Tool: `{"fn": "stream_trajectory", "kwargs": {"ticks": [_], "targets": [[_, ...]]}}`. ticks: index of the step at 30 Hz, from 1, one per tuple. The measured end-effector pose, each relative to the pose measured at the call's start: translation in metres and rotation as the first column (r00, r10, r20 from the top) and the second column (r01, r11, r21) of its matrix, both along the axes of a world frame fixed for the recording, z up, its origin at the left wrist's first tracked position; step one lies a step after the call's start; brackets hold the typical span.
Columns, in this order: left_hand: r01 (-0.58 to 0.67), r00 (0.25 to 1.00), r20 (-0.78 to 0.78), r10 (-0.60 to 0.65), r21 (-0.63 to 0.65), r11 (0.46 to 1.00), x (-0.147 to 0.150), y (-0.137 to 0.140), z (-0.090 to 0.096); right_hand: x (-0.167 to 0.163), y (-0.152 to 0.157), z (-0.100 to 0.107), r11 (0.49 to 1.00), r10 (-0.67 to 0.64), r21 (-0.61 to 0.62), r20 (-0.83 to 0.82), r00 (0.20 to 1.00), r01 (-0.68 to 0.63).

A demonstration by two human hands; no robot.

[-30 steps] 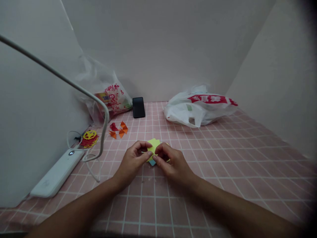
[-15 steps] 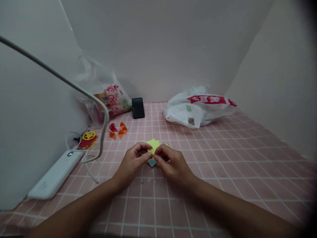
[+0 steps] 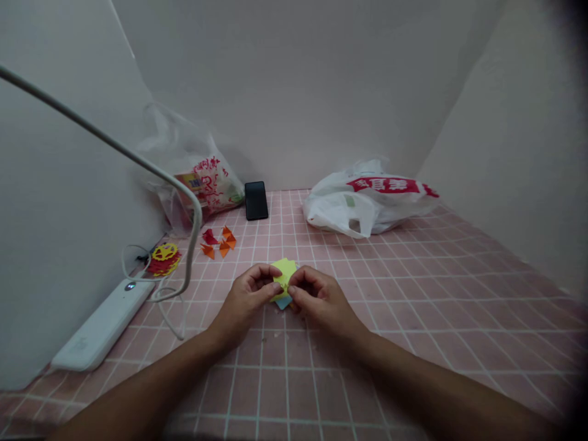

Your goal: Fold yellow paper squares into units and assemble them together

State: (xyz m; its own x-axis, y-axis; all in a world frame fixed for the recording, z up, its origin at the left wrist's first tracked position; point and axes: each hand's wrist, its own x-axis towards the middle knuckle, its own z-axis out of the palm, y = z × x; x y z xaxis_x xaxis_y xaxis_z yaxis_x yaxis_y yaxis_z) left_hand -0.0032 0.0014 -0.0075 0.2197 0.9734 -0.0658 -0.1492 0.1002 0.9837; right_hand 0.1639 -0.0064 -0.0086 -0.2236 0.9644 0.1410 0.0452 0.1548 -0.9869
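Above the pink checked table, both hands meet with the fingertips closed in a pinch. My left hand (image 3: 252, 298) and my right hand (image 3: 321, 300) hold a small yellow paper piece (image 3: 283, 285) between them, its shape hard to make out. Just behind and under the fingertips lie yellow paper squares (image 3: 285, 268), stacked a little askew. A corner of blue paper (image 3: 283, 303) shows beneath them. Something orange-brown is partly hidden under my right fingers. Farther left sit several small folded orange paper pieces (image 3: 224, 247) and a red one (image 3: 210, 237).
A white plastic bag (image 3: 335, 208) lies at the back right, another filled bag (image 3: 215, 184) at the back left. Between them is a black phone (image 3: 256, 200). Yellow and red cut-outs (image 3: 165, 252), a white power bank (image 3: 103, 324) and a cable (image 3: 114, 145) are on the left.
My right fingertips have shifted slightly right, away from the left ones, showing more of the yellow squares. Everything else stays put.
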Motion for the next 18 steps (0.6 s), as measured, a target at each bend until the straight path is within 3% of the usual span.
{"fn": "stream_trajectory", "kwargs": {"ticks": [9,18], "targets": [[0.06,0.983,-0.182,-0.022,0.207,0.977,0.0011,-0.0033,0.0062,-0.0006,-0.0034,0.0026,0.975,-0.047,0.22,0.128,0.991,0.018],[0.007,0.966,-0.251,0.065,0.276,0.961,0.0002,-0.0045,0.0085,-0.0023,-0.0039,0.003,0.991,-0.028,0.136,0.067,0.997,0.018]]}}
